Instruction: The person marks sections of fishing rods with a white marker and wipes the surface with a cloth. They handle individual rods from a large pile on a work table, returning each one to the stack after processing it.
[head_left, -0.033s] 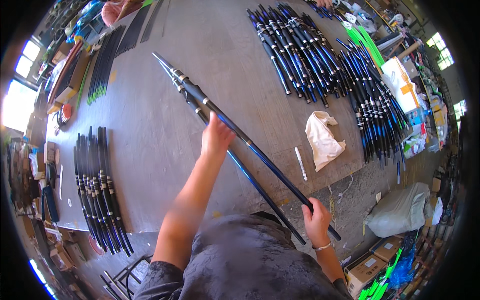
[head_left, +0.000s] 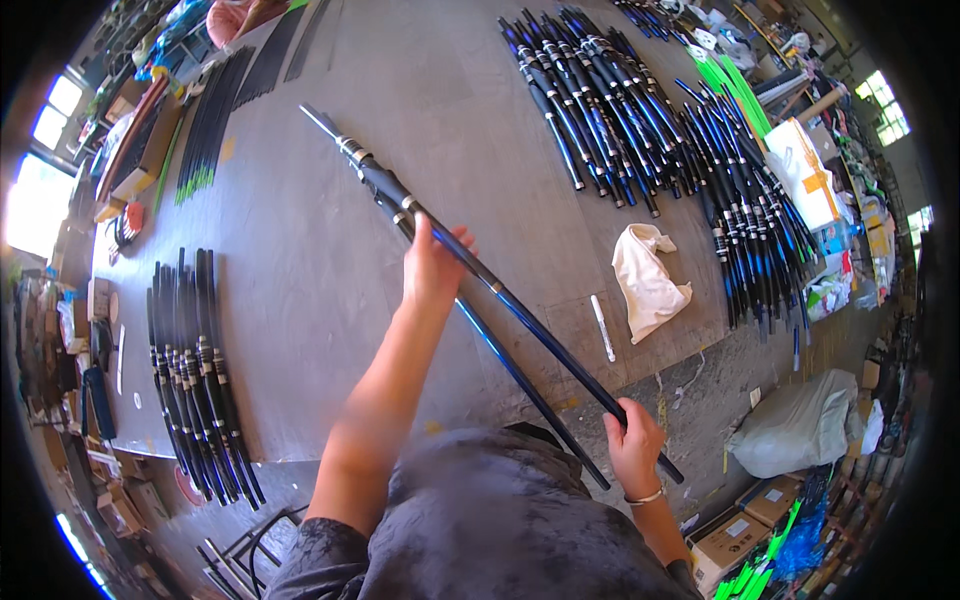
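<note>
Dark blue-black fishing rod (head_left: 520, 305) is lying diagonally over the grey table (head_left: 300, 260), tip end pointing up-left, butt end running down-right past the table edge. Left hand (head_left: 432, 265) is resting on the rod near its middle, fingers curling around the shaft just below the silver-ringed section. Right hand (head_left: 635, 440) is closing in a fist around the lower end of the rod, off the table edge, bracelet showing on the wrist. A second thinner blue rod section (head_left: 530, 390) is lying just beside the held one, running parallel underneath. White cloth (head_left: 648, 275) is sitting crumpled on the table to the right, white marker (head_left: 602, 328) near it. Large pile of rods (head_left: 640, 120) is filling the upper right; smaller rod bundle (head_left: 195, 370) is lying on the left edge.
</note>
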